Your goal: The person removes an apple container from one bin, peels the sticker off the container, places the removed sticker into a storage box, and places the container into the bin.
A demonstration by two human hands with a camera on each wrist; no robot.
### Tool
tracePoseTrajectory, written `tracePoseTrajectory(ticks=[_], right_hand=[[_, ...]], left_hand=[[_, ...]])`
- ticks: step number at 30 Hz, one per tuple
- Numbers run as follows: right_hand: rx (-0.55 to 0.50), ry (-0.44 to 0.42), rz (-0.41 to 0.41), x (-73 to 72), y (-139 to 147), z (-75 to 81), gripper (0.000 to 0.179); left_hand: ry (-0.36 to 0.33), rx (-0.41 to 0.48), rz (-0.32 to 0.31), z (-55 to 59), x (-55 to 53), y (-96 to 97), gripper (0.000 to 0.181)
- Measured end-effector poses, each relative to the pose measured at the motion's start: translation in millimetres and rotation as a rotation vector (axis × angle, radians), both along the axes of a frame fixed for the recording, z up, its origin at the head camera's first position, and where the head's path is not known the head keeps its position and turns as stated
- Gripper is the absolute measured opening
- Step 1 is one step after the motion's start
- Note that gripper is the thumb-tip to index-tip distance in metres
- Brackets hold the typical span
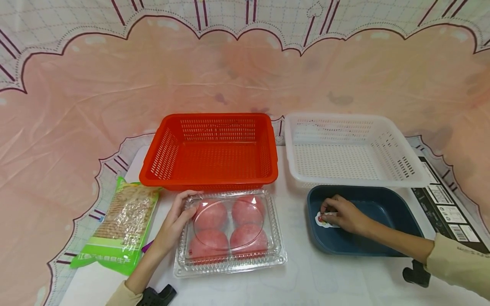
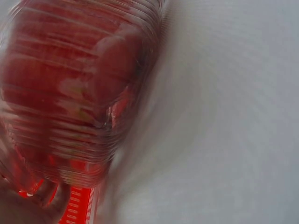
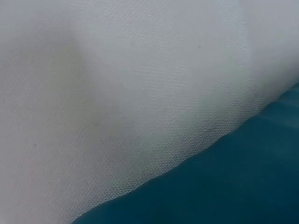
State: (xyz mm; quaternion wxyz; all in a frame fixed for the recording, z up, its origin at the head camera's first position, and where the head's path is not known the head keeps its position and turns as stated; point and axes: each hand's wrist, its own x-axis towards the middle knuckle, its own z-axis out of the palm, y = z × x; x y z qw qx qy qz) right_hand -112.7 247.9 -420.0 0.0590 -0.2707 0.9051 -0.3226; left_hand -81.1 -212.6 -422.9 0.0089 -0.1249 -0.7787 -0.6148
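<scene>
My left hand (image 1: 175, 227) holds the left side of a clear plastic clamshell box (image 1: 228, 267), its fingers at the back left corner and its thumb on the lid. Inside the closed box lie several round pinkish-red fruits (image 1: 249, 240). The left wrist view shows the ribbed side of this fruit box (image 2: 70, 93) close up. Over at the right, my right hand (image 1: 346, 216) reaches into a dark blue basin (image 1: 386, 212). It pinches a small white piece with a coloured print (image 1: 321, 223), partly hidden under the fingers. Only the basin's outer wall (image 3: 224, 186) shows in the right wrist view.
Behind the fruit box stands a red plastic basket (image 1: 218, 180), and a white basket (image 1: 356, 178) stands behind the basin. A green-edged bag of tan food (image 1: 122, 216) lies at the left. A black and white printed sheet (image 1: 451, 208) lies to the right of the basin.
</scene>
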Motion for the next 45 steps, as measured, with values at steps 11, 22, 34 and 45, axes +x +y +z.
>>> tracePoseTrajectory(ticks=[11,22,34,45], right_hand=[[-0.009,0.096,-0.008,1.7,1.6,-7.4,0.016],[-0.026,0.088,-0.030,2.9,1.6,-11.5,0.015],[0.069,0.102,-0.048,-1.7,0.6,1.9,0.020],[-0.077,0.385,-0.165,19.1,-33.6,52.4,0.017]], left_hand=[[-0.002,0.000,-0.001,0.4,-0.2,0.8,0.037],[-0.011,-0.008,0.009,0.9,0.7,0.3,0.037],[-0.004,-0.006,0.009,0.3,0.5,0.3,0.036],[0.020,0.014,-0.005,0.6,0.3,0.4,0.035]])
